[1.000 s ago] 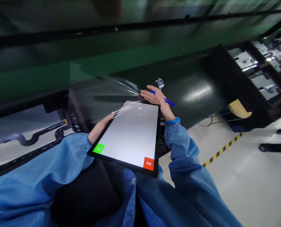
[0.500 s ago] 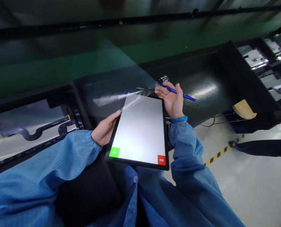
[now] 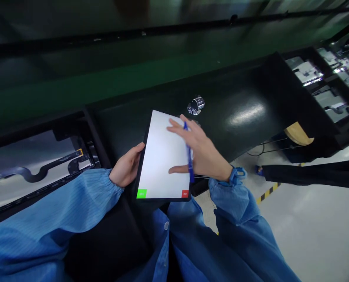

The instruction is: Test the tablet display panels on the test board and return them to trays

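A tablet (image 3: 162,156) with a bright white screen is tilted in front of me, a green box in its lower left corner and a red one in its lower right. My left hand (image 3: 128,164) grips the tablet's left edge, thumb by the frame and fingers hidden behind. Over the screen's right half reaches my right hand (image 3: 199,149), thumb and fingers spread. A blue pen (image 3: 189,160) is tucked in that hand, slightly blurred. Whether the fingertips touch the glass I cannot tell.
A shiny metal fixture (image 3: 196,105) stands on the dark bench (image 3: 233,94) behind the tablet. To the left lies a tray (image 3: 89,129) with a panel and ribbon cable (image 3: 39,172). More trays with parts (image 3: 306,72) sit at right. Another person's leg (image 3: 304,173) shows beyond.
The clear film that my right hand held above the tablet is no longer in view. My right hand has swung down and left over the screen, the pen now nearly upright in the picture.
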Motion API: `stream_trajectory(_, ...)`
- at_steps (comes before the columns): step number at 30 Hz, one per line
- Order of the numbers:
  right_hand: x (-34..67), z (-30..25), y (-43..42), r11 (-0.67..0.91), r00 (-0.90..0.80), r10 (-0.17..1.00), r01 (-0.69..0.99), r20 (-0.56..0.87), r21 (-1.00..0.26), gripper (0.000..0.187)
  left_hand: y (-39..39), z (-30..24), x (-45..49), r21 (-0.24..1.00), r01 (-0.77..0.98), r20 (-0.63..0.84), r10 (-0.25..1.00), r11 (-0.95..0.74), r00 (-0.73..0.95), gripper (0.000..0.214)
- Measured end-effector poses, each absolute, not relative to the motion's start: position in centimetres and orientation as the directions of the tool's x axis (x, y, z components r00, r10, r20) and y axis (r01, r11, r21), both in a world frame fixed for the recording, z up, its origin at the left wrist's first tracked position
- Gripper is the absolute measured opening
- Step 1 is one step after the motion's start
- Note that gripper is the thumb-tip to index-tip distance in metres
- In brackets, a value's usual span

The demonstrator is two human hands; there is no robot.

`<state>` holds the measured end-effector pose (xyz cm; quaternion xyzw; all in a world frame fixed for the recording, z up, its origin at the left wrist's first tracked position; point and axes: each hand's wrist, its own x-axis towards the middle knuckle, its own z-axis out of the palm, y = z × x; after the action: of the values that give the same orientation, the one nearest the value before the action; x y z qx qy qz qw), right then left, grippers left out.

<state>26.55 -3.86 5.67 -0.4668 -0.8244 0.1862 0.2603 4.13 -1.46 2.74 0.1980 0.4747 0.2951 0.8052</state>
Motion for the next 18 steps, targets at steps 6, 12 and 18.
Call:
stream_trajectory(6,23.9,2.8,-5.5,0.55,-0.493,0.833,0.791,0.252,-0.267,0.037,-1.4,3.3,4.3,0.572,-0.272,-0.695,0.633,0.774,0.34,0.044)
stream_trajectory(12,24.4,2.6,-7.1,0.522,-0.3,0.761,0.809,0.575,-0.269,0.015,-1.3,3.4,4.4,0.599,-0.26,-0.704,0.653,0.757,0.281,0.042)
stream_trajectory(18,29.4,1.2,-9.0,0.11,0.252,0.799,0.832,0.546,-0.544,0.015,-0.7,3.9,3.5,0.626,-0.32,-0.697,0.694,0.711,0.178,0.034)
